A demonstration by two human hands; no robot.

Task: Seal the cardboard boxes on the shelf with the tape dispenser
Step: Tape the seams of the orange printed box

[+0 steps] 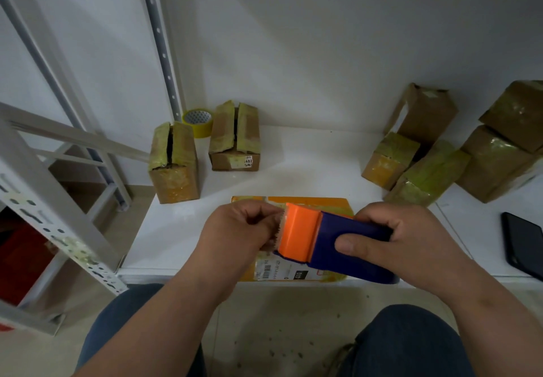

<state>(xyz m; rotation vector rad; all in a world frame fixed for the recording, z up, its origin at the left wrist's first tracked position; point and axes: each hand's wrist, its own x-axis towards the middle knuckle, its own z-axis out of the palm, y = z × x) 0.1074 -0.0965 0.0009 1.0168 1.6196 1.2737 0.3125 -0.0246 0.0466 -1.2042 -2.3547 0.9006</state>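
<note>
Here, low in the middle of the frame, the right hand [408,241] is wrapped round the blue body of the tape dispenser [332,244], thumb laid across its near side, fingers curled over the far edge. The dispenser's orange front end points left, and there the left hand [244,229] has its fingers curled in, pinching at the dispenser's mouth; whether it has hold of the tape end itself is hard to tell, since the spot is blurred. Both hands hover over a flat orange-yellow box [293,201] lying at the front edge of the white shelf [308,165], a printed label on its near end.

Further back, left of centre, stand two cardboard boxes, the nearer one [174,162] and the further one [235,138], each with yellowish tape on its flaps and a dark gap down the middle of the top. A roll of yellow tape [199,122] sits between them against the back wall. At the right of the frame a cluster of taped boxes [458,147] is heaped together, some leaning on others. A dark phone [523,244] lies flat at the right edge. The perforated metal upright [160,44] of the shelving rises at the upper left.
</note>
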